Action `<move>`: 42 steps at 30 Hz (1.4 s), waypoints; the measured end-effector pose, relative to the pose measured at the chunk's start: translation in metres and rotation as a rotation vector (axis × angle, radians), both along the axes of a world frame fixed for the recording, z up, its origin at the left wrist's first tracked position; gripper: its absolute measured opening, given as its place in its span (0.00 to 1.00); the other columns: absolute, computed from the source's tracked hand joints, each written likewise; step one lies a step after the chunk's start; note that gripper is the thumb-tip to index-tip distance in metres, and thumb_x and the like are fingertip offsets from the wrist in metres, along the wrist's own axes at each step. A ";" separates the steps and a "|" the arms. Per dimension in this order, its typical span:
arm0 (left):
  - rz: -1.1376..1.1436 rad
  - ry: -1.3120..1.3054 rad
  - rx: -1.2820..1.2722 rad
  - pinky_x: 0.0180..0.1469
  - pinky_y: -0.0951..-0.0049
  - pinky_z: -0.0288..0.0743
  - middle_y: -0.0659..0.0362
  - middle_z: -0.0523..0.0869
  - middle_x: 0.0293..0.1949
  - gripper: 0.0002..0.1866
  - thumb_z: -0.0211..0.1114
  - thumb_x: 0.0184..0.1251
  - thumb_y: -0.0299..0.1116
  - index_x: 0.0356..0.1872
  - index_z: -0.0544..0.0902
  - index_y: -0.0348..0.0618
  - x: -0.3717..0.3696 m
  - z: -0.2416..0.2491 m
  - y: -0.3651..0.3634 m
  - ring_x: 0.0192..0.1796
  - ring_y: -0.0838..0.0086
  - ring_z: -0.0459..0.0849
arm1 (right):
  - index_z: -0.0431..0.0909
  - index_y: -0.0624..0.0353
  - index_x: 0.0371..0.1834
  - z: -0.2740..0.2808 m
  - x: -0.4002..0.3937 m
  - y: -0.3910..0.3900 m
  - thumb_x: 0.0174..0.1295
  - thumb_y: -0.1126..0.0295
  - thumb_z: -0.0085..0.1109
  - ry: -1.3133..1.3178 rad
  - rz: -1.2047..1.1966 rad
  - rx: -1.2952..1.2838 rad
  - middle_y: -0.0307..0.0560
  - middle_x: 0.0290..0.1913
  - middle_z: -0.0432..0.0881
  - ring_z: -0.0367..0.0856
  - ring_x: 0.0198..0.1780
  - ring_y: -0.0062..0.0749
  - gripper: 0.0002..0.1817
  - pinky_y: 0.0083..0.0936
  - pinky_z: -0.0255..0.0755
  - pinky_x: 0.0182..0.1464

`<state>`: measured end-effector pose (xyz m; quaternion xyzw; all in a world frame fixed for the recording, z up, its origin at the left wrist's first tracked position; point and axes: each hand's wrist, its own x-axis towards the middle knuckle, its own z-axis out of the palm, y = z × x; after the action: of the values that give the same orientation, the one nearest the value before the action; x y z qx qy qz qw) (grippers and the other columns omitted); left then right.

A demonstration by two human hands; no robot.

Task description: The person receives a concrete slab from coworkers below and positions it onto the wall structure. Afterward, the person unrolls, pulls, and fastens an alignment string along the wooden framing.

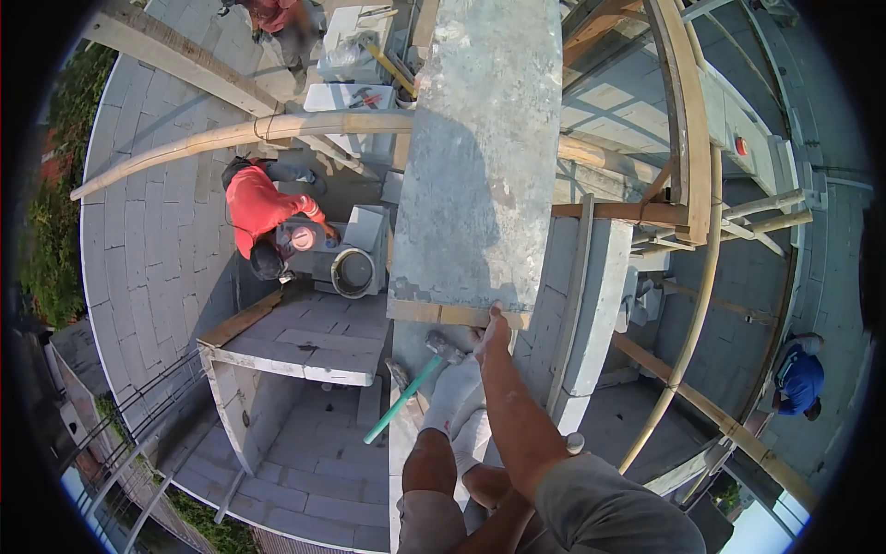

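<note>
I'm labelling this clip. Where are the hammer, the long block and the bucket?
hammer (406, 395): head view, on its green handle.
long block (480, 166): head view, middle of its grey top face.
bucket (353, 272): head view, on its round rim.

No text, label, brand, number or sign can be read anywhere in the head view: the grey block (480, 157), the hammer (406, 392), the bucket (353, 272) and the clothing of the people below show no legible lettering
</note>
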<state>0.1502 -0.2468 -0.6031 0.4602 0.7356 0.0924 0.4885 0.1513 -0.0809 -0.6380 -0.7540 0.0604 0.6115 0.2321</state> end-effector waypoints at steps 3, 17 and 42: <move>0.001 0.012 0.007 0.34 0.64 0.74 0.54 0.80 0.36 0.12 0.53 0.57 0.36 0.41 0.75 0.45 0.001 -0.001 0.002 0.35 0.61 0.81 | 0.65 0.58 0.55 0.012 -0.005 0.005 0.57 0.52 0.55 -0.012 0.010 0.003 0.49 0.50 0.71 0.72 0.45 0.46 0.28 0.42 0.67 0.48; 0.006 0.106 0.119 0.33 0.63 0.74 0.54 0.80 0.36 0.11 0.52 0.58 0.33 0.41 0.74 0.46 -0.002 -0.043 0.010 0.34 0.61 0.81 | 0.63 0.58 0.56 -0.007 -0.009 -0.007 0.56 0.60 0.60 0.032 -0.137 0.302 0.48 0.53 0.69 0.71 0.52 0.46 0.28 0.48 0.69 0.52; 0.139 -0.188 -0.008 0.39 0.66 0.74 0.53 0.81 0.37 0.20 0.54 0.51 0.48 0.39 0.79 0.46 0.046 0.071 0.051 0.39 0.63 0.81 | 0.67 0.65 0.50 0.010 0.024 0.102 0.58 0.57 0.55 0.121 0.413 0.169 0.58 0.41 0.73 0.77 0.37 0.45 0.24 0.38 0.77 0.36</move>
<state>0.1958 -0.1956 -0.5319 0.3955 0.7171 0.1658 0.5495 0.1757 0.0215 -0.6281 -0.6902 -0.1325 0.6931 0.1603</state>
